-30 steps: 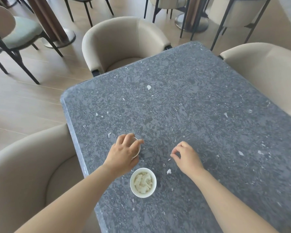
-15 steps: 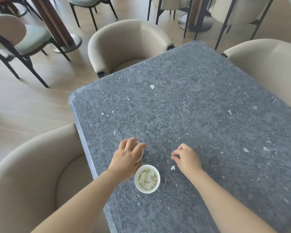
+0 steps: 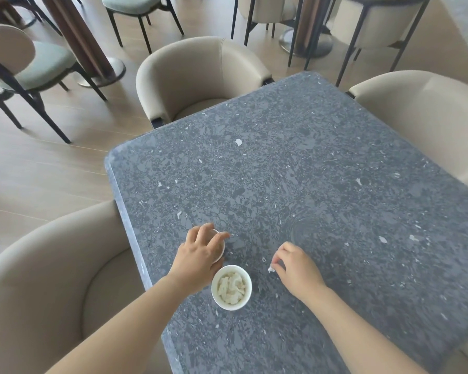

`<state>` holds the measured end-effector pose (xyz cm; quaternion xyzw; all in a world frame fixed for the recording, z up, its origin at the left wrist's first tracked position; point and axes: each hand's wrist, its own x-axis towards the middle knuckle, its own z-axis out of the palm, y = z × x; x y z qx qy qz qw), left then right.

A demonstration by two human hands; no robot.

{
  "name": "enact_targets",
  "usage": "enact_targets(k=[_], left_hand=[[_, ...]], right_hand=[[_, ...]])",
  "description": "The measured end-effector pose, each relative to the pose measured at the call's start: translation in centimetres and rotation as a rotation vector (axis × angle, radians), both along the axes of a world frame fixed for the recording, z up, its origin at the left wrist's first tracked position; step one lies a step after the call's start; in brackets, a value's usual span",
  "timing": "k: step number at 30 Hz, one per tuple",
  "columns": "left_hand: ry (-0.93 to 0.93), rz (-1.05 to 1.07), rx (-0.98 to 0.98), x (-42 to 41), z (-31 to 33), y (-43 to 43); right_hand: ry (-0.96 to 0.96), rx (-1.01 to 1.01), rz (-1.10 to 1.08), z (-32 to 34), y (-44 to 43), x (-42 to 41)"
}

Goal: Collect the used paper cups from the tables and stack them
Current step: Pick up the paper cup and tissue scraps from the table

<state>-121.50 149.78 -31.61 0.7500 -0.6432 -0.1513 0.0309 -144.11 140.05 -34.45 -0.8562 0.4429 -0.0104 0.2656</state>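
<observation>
Paper, likely light and crushable: the left hand point(image 3: 197, 255) grips the small white paper cup point(image 3: 219, 248) by its rim on the grey speckled table point(image 3: 308, 171); the right hand point(image 3: 297, 268) pinches a white scrap point(image 3: 271, 269).

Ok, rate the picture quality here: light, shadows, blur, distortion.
Head view: soft, even daylight, no hard glare; only faint shadows beside the filled paper cup and under the right hand; wide-angle bending curves the table edges and the beige armchairs; the tabletop pattern looks smeared, with a swirl beyond the right hand.
</observation>
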Motion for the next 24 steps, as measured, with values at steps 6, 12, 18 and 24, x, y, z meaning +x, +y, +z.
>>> enact_targets(k=[6,12,18,24], left_hand=[[0.003,0.005,0.013,-0.1,-0.1,0.3],[0.004,0.009,0.029,0.2,-0.2,0.7],[0.055,0.024,0.051,0.2,0.6,1.1],[0.093,0.025,0.123,0.3,1.6,2.3]], right_hand=[[-0.038,0.004,0.106,-0.9,1.6,-0.1],[-0.017,0.051,0.093,-1.6,1.6,0.4],[-0.083,0.113,-0.011,0.7,1.3,0.9],[-0.34,0.011,0.026,6.3,2.6,3.7]])
